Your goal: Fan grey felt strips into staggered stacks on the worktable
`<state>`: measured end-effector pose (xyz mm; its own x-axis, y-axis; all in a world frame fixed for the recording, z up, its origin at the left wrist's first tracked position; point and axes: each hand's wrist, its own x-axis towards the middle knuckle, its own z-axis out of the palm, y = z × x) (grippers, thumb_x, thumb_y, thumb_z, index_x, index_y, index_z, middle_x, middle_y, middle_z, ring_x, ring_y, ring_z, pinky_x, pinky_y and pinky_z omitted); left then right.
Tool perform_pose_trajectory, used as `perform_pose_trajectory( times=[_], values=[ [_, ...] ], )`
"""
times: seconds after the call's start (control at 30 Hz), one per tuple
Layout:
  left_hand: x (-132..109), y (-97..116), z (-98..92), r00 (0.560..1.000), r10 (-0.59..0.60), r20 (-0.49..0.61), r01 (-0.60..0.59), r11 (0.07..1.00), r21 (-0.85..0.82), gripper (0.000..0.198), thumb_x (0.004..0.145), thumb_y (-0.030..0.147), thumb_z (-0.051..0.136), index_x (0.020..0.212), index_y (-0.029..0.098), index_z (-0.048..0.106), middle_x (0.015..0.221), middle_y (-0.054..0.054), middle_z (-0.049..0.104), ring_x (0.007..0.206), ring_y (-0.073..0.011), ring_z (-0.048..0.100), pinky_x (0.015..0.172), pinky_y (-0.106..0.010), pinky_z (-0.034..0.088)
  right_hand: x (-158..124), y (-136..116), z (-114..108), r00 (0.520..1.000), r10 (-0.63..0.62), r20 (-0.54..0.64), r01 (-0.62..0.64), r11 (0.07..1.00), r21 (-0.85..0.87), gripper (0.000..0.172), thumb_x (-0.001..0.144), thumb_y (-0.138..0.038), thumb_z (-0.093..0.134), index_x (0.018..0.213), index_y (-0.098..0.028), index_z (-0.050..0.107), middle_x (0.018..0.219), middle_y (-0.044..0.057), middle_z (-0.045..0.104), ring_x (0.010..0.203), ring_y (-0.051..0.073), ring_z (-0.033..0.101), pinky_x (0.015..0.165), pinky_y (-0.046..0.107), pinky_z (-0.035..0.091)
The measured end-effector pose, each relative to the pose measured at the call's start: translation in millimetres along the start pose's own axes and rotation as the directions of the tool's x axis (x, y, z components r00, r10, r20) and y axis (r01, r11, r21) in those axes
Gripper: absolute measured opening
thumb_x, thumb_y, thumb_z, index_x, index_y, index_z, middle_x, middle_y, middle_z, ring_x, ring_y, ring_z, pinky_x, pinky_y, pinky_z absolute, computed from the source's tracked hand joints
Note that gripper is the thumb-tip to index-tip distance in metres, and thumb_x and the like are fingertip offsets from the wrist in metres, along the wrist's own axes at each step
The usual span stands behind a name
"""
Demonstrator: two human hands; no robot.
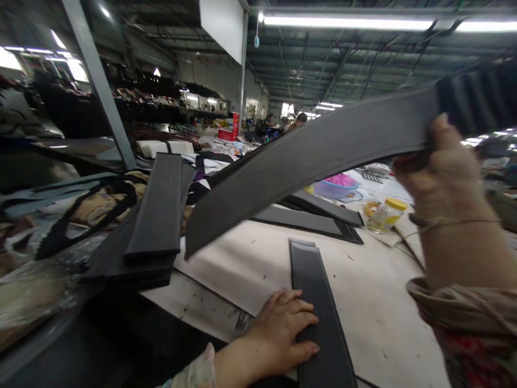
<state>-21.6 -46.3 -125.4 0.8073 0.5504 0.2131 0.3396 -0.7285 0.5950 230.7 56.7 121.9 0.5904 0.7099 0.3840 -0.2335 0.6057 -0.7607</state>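
You are holding a long dark grey strip (299, 156) up with your right hand (440, 156), whose fingers and thumb are closing around it near its right end. The strip is arching down across the view to the left, and its low tip is hanging just beside a stack of dark strips (155, 210); whether they are touching, you cannot tell. Your left hand (283, 328) is lying palm down with its fingers loosely spread, grasping nothing, its fingertips and thumb resting on a flat dark strip (329, 323) on the worktop (391, 307). That strip is running away from you, its far end stopping short of several other flat strips (299, 218). To its right, pale surface is showing as far as a yellow-lidded jar (388, 215), well apart from your left hand. A basin (335, 187) with something pink in it is standing farther back. At lower left, the worktop's near edge is slanting toward your left forearm, with a dark area lying beyond it.
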Motion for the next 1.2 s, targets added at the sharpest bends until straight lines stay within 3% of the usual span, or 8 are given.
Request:
perform_pose_trajectory(
  times=[0.1, 0.23, 0.33, 0.43, 0.7, 0.87, 1.07, 1.2],
  values=[
    [2, -4, 1.3, 1.000, -0.006, 0.007, 0.006, 1.000, -0.019, 0.041, 0.078, 0.046, 0.055, 0.116, 0.032, 0.049, 0.126, 0.004, 0.050, 0.126, -0.0210, 0.031, 0.106, -0.042, 0.022, -14, 78, -15, 0.973, 0.142, -0.179, -0.153, 0.987, -0.049, 0.017, 0.089, -0.032, 0.041, 0.099, -0.022, 0.050, 0.088, -0.006, 0.059, 0.060, 0.001, 0.053, 0.045, 0.011, 0.040],
    [3, -6, 2.0, 1.000, -0.012, 0.018, 0.012, 1.000, -0.011, 0.042, 0.079, 0.049, 0.053, 0.117, 0.033, 0.048, 0.126, 0.005, 0.050, 0.127, -0.0207, 0.030, 0.105, -0.043, 0.022, -46, 166, -75, 0.891, 0.399, -0.216, -0.442, 0.870, -0.219, 0.023, 0.086, -0.031, 0.048, 0.101, -0.014, 0.052, 0.089, 0.002, 0.058, 0.067, 0.009, 0.056, 0.056, 0.024, 0.049],
    [2, -5, 2.4, 0.999, -0.021, 0.032, 0.021, 1.000, -0.010, 0.040, 0.079, 0.047, 0.053, 0.116, 0.033, 0.048, 0.126, 0.006, 0.049, 0.127, -0.0202, 0.030, 0.106, -0.044, 0.021, -61, 186, -120, 0.812, 0.552, -0.191, -0.580, 0.722, -0.379, 0.024, 0.086, -0.033, 0.048, 0.097, -0.013, 0.054, 0.086, 0.002, 0.058, 0.066, 0.009, 0.056, 0.057, 0.025, 0.049],
    [3, -5, 3.0, 0.999, -0.029, 0.043, 0.029, 0.999, -0.012, 0.038, 0.080, 0.045, 0.053, 0.116, 0.033, 0.048, 0.127, 0.006, 0.048, 0.127, -0.0201, 0.029, 0.106, -0.044, 0.019, -72, 180, -147, 0.777, 0.616, -0.130, -0.576, 0.614, -0.540, 0.021, 0.085, -0.031, 0.049, 0.091, -0.012, 0.056, 0.078, 0.002, 0.059, 0.063, 0.009, 0.056, 0.056, 0.025, 0.048],
    [9, 1, -1.3, 0.998, -0.022, 0.065, 0.022, 1.000, 0.000, 0.033, 0.080, 0.035, 0.055, 0.113, 0.030, 0.052, 0.124, 0.002, 0.050, 0.124, -0.0211, 0.031, 0.106, -0.042, 0.020, -138, 161, -152, 0.834, 0.500, 0.233, -0.056, 0.496, -0.867, 0.017, 0.071, -0.030, 0.061, 0.082, -0.017, 0.062, 0.078, 0.003, 0.060, 0.075, 0.016, 0.053, 0.075, 0.033, 0.043],
    [-1, 8, -10.9, 0.991, 0.040, 0.126, -0.037, 0.999, -0.027, 0.028, 0.080, 0.026, 0.056, 0.107, 0.026, 0.057, 0.116, -0.001, 0.054, 0.117, -0.0184, 0.037, 0.106, -0.035, 0.023, -169, 134, -148, 0.789, 0.448, 0.421, 0.224, 0.427, -0.876, 0.012, 0.071, -0.026, 0.060, 0.081, -0.020, 0.063, 0.086, 0.005, 0.058, 0.089, 0.021, 0.049, 0.088, 0.041, 0.035],
    [-22, 21, -26.8, 0.961, 0.089, 0.261, -0.069, 0.994, -0.084, 0.023, 0.079, 0.019, 0.056, 0.102, 0.023, 0.059, 0.109, -0.002, 0.056, 0.111, -0.0172, 0.042, 0.105, -0.032, 0.025, -226, 110, -140, 0.700, 0.401, 0.591, 0.551, 0.223, -0.804, 0.019, 0.083, -0.026, 0.049, 0.096, -0.016, 0.059, 0.106, 0.010, 0.055, 0.100, 0.022, 0.048, 0.090, 0.040, 0.041],
    [4, 20, -48.6, 0.920, 0.089, 0.381, -0.064, 0.995, -0.077, 0.017, 0.084, 0.022, 0.051, 0.098, 0.020, 0.059, 0.097, -0.003, 0.061, 0.094, -0.0145, 0.053, 0.087, -0.025, 0.041, -255, 113, -135, 0.676, 0.375, 0.634, 0.605, 0.208, -0.769, 0.030, 0.085, -0.023, 0.045, 0.113, -0.015, 0.054, 0.116, 0.011, 0.054, 0.110, 0.022, 0.046, 0.096, 0.040, 0.040]
  ],
)
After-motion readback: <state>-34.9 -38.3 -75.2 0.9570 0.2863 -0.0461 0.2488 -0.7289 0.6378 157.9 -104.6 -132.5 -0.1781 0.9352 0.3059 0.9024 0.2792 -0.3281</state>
